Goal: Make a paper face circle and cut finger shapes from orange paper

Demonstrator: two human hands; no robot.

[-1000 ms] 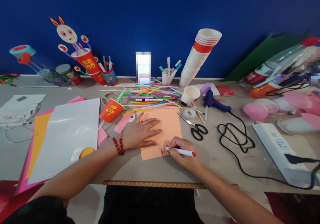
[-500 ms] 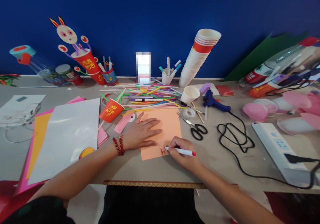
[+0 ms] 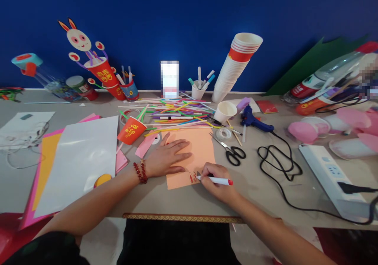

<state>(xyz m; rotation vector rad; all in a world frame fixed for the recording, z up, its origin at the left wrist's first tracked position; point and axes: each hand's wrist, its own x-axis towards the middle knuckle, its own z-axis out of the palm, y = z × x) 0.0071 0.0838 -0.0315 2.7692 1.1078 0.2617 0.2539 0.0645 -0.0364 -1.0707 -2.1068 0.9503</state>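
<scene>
- Peach sheet [image 3: 202,147], one: lying flat on the worktop [image 3: 147,204], bearing a small red drawing [image 3: 192,177] at about 6 o'clock; seeming light, limp and easily creased, so calling for a flat palm rather than a pinch.
- Left hand [image 3: 169,158]: spreading over the sheet at 9 o'clock, palm down, its grip grasping nothing and its fingers pointing towards 2 o'clock.
- Marker [image 3: 220,180], white-barrelled, red-ended: lying across the sheet's corner at 5 o'clock, its tip pointing to 9 o'clock at the drawing; probably light, stiff and smooth, suiting a hold low on the barrel.
- Right hand [image 3: 217,174]: grasping the marker near its tip, its grip closing round the barrel pen-fashion.
- Scissors [image 3: 233,154], black-handled: resting at 3 o'clock, just beside the sheet.
- Tape roll [image 3: 223,134]: sitting at 2 o'clock.
- Red cup [image 3: 131,130]: leaning at 10 o'clock, holding green strips.
- Coloured sticks [image 3: 180,109]: lying heaped at 12 o'clock.
</scene>
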